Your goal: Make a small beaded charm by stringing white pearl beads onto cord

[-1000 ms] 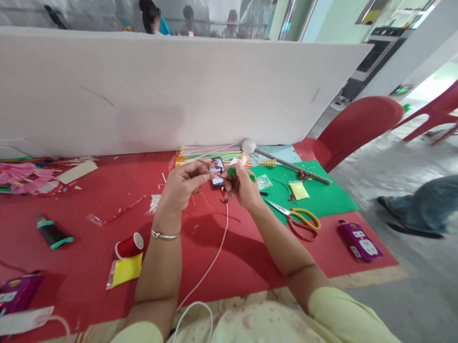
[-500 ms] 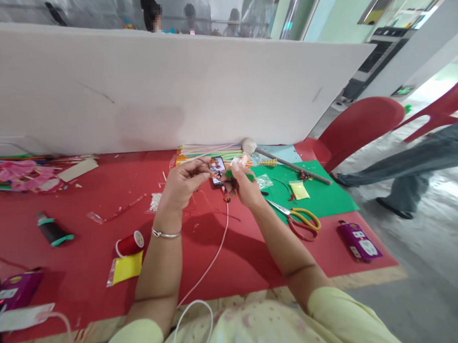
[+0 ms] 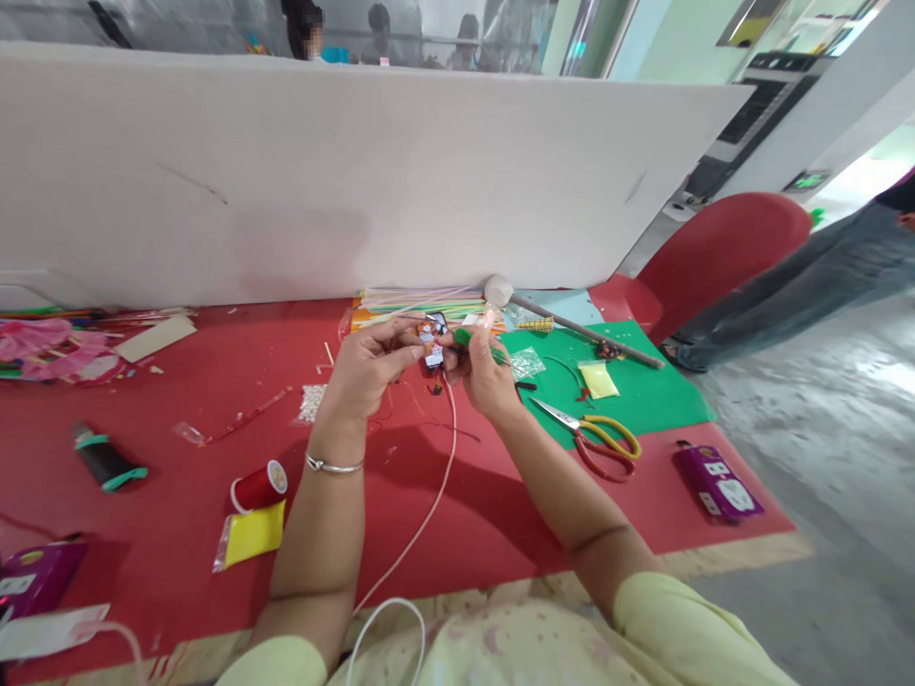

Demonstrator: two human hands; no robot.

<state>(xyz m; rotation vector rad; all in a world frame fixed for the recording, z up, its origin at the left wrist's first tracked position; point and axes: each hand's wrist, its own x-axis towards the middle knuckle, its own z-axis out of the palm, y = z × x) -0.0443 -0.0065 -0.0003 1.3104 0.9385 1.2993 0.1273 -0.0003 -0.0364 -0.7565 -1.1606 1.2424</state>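
My left hand [image 3: 364, 371] is closed in a pinch over the table; whatever lies between its fingertips is too small to make out. Close by, my right hand [image 3: 489, 372] grips a slim green-handled tool [image 3: 463, 337], whose tip I cannot make out. Behind and between the fingers lies a phone [image 3: 434, 357] with a lit screen, partly covered by the hands. A pale cable [image 3: 452, 438] runs from the phone towards my body. Thin orange thread [image 3: 408, 393] trails on the red table below my fingers.
Scissors [image 3: 592, 440] and a yellow packet [image 3: 598, 381] lie right of my hands. A grey stick [image 3: 577, 329] crosses the green sheet [image 3: 655, 406]. Leftward are a red thread spool [image 3: 258, 488], a utility knife [image 3: 105, 460] and a bag of white beads [image 3: 311, 403]. A white board [image 3: 392, 185] stands behind.
My hands have shifted slightly, and the green handle sits at a different angle in my right hand. The passer-by in jeans at the right has changed stance.
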